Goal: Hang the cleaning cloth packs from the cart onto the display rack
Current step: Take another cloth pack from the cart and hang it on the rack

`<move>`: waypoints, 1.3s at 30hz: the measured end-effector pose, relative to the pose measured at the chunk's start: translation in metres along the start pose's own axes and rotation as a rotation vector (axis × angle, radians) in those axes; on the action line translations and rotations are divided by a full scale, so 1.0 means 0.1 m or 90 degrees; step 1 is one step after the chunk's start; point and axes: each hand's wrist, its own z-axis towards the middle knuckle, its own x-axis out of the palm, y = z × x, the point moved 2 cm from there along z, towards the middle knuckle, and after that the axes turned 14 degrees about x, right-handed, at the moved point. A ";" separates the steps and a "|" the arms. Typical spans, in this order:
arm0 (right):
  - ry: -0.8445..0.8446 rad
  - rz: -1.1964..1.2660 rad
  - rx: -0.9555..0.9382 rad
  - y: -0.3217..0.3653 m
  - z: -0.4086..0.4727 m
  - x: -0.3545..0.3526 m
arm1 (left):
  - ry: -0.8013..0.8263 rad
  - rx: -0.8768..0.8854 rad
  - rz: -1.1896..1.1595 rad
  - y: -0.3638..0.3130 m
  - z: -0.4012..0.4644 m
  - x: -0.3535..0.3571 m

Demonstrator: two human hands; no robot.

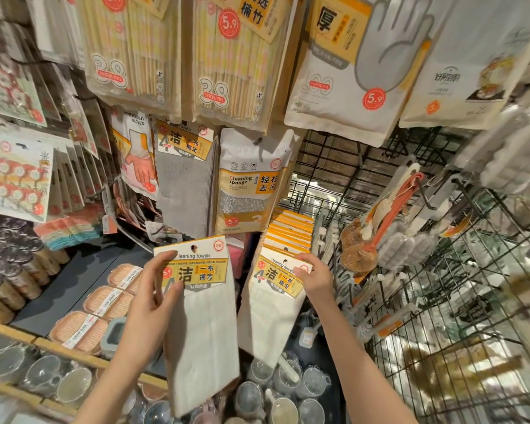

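Left hand (153, 289) pinched one white cleaning towels pack (201, 316) just left of the hanging row of packs (283, 255); right hand (314, 275) gripped that row's front header.

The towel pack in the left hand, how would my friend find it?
Find the grey towel hanging mid-rack, then look straight below. The white cleaning towels pack is pinched by the left hand. Unlike the hanging row of packs the right hand touches, it is held free, off any hook.

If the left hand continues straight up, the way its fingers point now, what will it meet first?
Probably the grey towel pack hanging directly above the left hand, which holds a white towel pack. Depth is unclear, so it might pass in front.
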 end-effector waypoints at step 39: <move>-0.183 -0.095 0.060 -0.15 0.42 0.26 | 0.016 -0.024 0.020 0.00 -0.03 -0.01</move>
